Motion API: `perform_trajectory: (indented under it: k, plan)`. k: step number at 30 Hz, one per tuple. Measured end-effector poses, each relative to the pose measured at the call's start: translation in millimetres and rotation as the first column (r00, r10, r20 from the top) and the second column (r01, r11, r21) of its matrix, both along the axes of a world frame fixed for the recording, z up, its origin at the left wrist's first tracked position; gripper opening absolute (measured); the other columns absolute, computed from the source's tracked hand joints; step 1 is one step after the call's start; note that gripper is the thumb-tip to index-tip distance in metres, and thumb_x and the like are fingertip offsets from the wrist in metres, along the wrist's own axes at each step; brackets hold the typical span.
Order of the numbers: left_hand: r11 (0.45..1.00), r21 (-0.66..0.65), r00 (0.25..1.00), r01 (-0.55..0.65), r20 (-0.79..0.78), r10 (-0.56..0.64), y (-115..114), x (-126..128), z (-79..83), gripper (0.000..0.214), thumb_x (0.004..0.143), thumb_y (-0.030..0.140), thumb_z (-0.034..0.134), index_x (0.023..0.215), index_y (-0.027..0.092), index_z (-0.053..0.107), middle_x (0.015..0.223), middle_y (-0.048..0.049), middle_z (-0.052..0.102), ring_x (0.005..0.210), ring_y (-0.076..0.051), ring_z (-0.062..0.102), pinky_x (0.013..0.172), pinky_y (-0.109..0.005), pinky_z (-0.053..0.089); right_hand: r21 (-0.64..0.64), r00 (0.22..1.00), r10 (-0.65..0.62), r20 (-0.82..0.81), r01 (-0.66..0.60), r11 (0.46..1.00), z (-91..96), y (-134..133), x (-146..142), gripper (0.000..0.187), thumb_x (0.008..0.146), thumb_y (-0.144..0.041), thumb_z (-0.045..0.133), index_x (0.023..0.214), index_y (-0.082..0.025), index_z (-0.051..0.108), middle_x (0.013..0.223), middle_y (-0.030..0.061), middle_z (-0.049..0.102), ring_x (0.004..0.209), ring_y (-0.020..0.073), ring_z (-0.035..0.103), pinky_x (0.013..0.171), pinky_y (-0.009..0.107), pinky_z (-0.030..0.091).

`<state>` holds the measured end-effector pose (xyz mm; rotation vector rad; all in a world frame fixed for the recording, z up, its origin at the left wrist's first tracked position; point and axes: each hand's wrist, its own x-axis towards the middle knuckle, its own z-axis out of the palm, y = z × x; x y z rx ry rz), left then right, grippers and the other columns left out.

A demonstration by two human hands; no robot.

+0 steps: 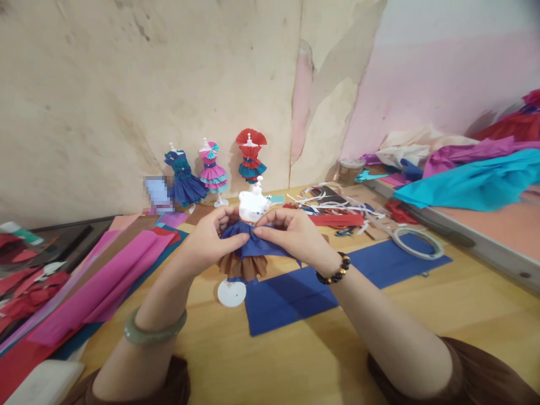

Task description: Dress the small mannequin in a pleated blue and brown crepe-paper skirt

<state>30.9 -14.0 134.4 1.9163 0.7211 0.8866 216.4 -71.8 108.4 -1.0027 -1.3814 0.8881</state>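
Between my hands is a small white dress form (253, 206), tilted, its round white base (232, 293) showing below. A ruffled skirt (244, 264) of blue and brown crepe paper hangs around it. With thumb and fingers closed, my left hand (213, 236) pinches the blue paper at the left of the waist. My right hand (291, 232) pinches the blue crepe paper strip (270, 242) at the front right of the waist, and its loose end hangs under that hand. Part of the waist is hidden behind my fingers.
Dressed forms in blue (185, 177), pink (214, 171) and red (251, 157) stand by the wall. A blue paper sheet (291, 298) lies on the table, with a tape roll (417, 243) on its right end. Pink paper (105, 281) lies left; turquoise paper (472, 180) lies right.
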Motion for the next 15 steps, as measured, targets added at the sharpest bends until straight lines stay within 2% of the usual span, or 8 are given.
perform_trajectory:
  k: [8,15]
  plan:
    - [1.0,-0.011,1.0,-0.014,-0.004,0.014,2.0,-2.0,-2.7,0.041,0.068,0.029,0.079,0.102,0.016,0.061,0.105,-0.0098,0.07,0.099,-0.025,0.068,0.087,-0.037,0.055,0.027,0.999,-0.017,0.046,0.016,0.999,0.7,0.1,0.4,0.018,0.075,-0.032,0.076,0.077,-0.018,0.066,0.076,0.0008,0.07,0.068,0.0132,0.062,0.067,0.027,0.05]
    - [1.0,0.006,1.0,-0.018,-0.005,0.018,2.4,-1.2,-2.1,0.04,0.068,0.028,0.08,0.102,0.016,0.062,0.106,-0.0094,0.071,0.1,-0.025,0.068,0.089,-0.037,0.054,0.059,0.997,-0.04,0.072,0.036,0.998,1.8,-0.2,-0.9,0.014,0.076,-0.029,0.073,0.078,-0.017,0.066,0.078,0.0007,0.07,0.07,0.0127,0.062,0.071,0.028,0.05]
